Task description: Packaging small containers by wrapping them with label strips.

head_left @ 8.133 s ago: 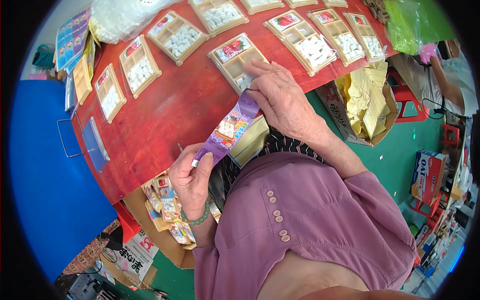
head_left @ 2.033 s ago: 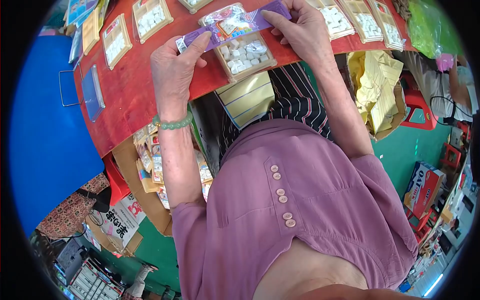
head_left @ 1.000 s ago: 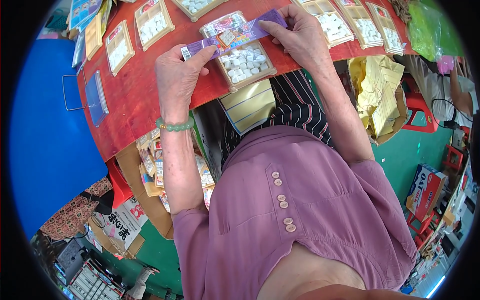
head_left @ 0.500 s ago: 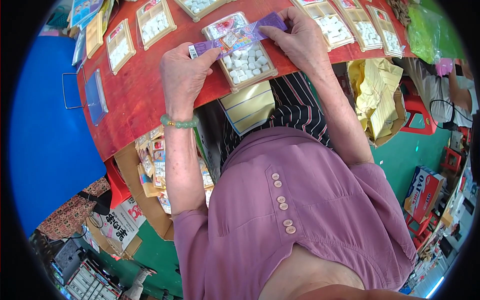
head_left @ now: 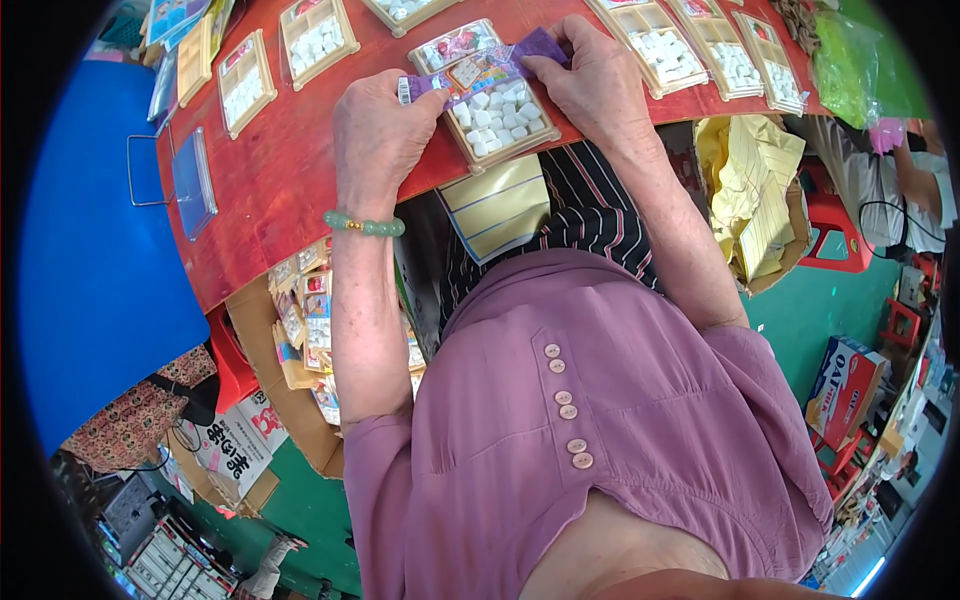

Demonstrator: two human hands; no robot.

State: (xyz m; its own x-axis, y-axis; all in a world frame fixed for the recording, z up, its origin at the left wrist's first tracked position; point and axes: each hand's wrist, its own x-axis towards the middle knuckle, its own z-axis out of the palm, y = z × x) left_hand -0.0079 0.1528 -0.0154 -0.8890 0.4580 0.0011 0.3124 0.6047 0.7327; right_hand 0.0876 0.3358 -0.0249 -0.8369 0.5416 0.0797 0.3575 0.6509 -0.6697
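A purple printed paper strip point(head_left: 478, 74) lies across the middle of a beige plastic tray point(head_left: 518, 157) near the table's front edge. The tray's near part holds small white blocks point(head_left: 497, 120), and a picture card point(head_left: 458, 46) shows at its far end. My left hand point(head_left: 384, 128), with a green bead bracelet point(head_left: 364, 224) at its wrist, pinches the strip's left end. Its right end is gripped between the thumb and fingers of my right hand point(head_left: 597, 82). Both ends bend at the tray's sides; what lies under the fingers is hidden.
Similar filled trays point(head_left: 668, 52) stand along the red table point(head_left: 265, 190). A clear plastic lid point(head_left: 193, 185) rests at the left edge. Below are a carton of packed sets point(head_left: 300, 400) and another with crumpled yellow paper point(head_left: 750, 195). A person's arm point(head_left: 910, 180) shows at the far right.
The strip, flatter before, now bends at its ends over the tray. My left hand has shifted up and to the right, while my right hand has hardly moved.
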